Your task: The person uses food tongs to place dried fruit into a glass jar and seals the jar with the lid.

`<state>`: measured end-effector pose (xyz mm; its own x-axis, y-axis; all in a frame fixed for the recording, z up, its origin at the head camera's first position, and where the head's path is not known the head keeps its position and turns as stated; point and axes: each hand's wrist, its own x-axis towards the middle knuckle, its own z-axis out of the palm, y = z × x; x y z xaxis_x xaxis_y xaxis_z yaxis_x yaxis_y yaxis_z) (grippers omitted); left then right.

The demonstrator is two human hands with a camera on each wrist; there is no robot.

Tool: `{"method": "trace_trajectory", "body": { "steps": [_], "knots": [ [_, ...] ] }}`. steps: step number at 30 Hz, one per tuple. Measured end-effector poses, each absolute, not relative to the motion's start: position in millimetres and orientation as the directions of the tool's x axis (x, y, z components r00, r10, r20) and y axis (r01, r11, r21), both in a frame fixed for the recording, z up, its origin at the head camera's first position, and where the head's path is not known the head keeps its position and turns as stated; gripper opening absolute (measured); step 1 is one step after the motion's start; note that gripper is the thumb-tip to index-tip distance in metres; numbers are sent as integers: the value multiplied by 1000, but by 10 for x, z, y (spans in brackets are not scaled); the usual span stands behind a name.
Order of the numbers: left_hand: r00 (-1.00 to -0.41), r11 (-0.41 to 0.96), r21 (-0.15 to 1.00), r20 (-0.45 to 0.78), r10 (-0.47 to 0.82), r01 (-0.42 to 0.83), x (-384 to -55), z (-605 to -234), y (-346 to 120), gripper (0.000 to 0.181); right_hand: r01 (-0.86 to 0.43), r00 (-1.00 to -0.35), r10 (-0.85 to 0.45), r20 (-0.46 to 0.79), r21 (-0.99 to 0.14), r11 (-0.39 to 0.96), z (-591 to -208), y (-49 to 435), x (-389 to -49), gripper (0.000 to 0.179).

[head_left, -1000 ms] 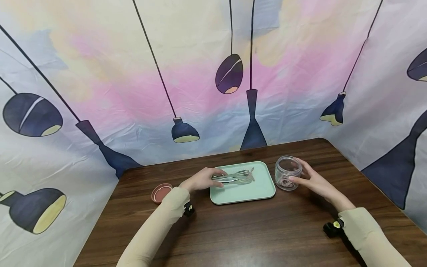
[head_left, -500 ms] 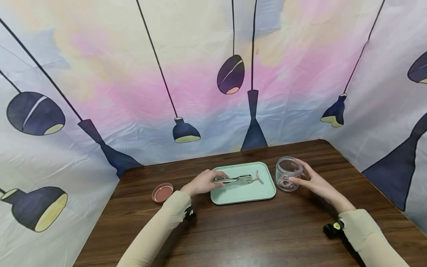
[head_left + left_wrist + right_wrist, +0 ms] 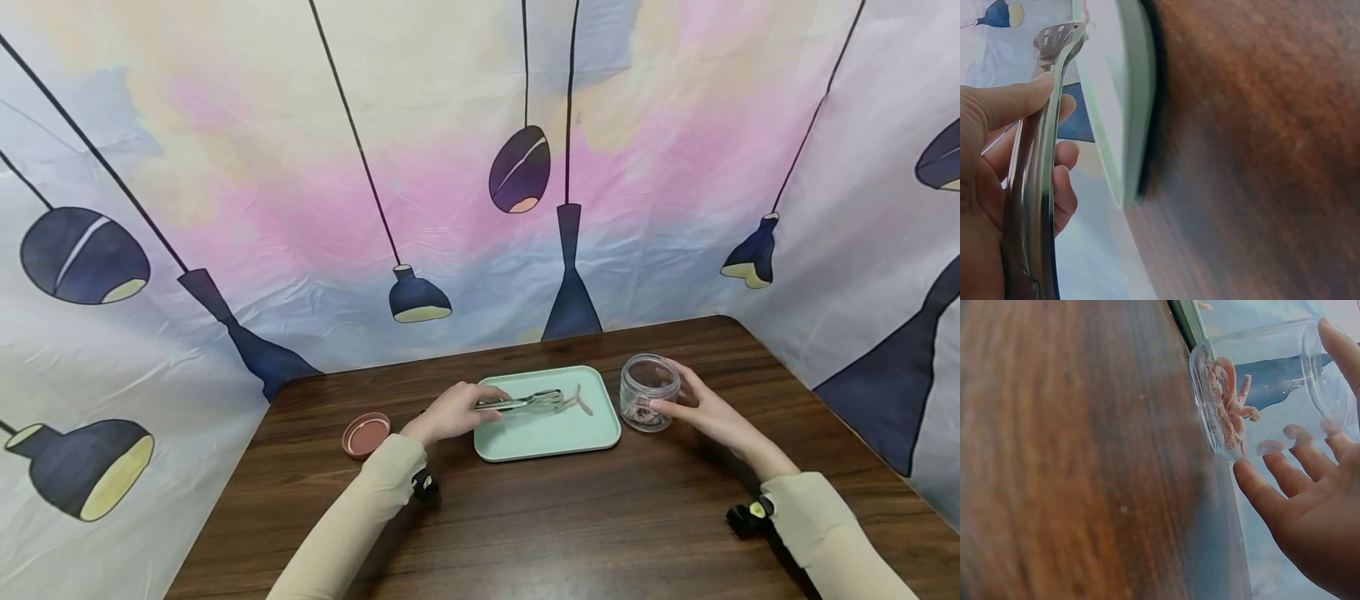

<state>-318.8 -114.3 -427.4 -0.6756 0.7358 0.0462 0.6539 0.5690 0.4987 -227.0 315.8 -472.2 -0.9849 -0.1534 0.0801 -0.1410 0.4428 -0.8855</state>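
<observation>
My left hand (image 3: 459, 412) grips metal serving tongs (image 3: 525, 402) by their arms, thumb on one side and fingers on the other. The slotted heads of the tongs (image 3: 1060, 40) are over the mint-green tray (image 3: 540, 442), at a few thin pale pink strips (image 3: 582, 400) lying there; whether they pinch a strip is hard to tell. To the right of the tray a lidless clear jar (image 3: 647, 392) stands upright on the table. My right hand (image 3: 705, 408) holds its side, thumb in front and fingers behind. More pink, lightly dusted strips (image 3: 1230, 406) lie at the jar's bottom.
A reddish-brown round lid (image 3: 366, 435) lies on the dark wooden table (image 3: 525, 525), left of the tray and beside my left forearm. Behind the table's far edge hangs a cloth backdrop (image 3: 450, 208) printed with lamps.
The tongs' heads, spread apart a second ago, have come closer together. They have shifted slightly on the tray, and the pink strips show more plainly. My right hand stays on the jar.
</observation>
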Motion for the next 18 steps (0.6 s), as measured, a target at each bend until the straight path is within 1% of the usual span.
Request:
{"method": "trace_trajectory", "body": {
  "steps": [7,13,18],
  "knots": [
    [-690,570,487,98,717,662,-3174,-4064,-1182,35,-145,-984,-154,84,-886,441,-4731,3164,-2274,90],
    [-687,566,441,180,704,696,-3254,-3899,-1222,35,-155,-983,-157,94,-882,445,-4722,3163,-2275,90],
    [-694,566,448,196,693,692,-3233,-3682,-1243,38,-154,-983,-159,91,-882,445,-4718,3160,-2265,90]
  ]
}}
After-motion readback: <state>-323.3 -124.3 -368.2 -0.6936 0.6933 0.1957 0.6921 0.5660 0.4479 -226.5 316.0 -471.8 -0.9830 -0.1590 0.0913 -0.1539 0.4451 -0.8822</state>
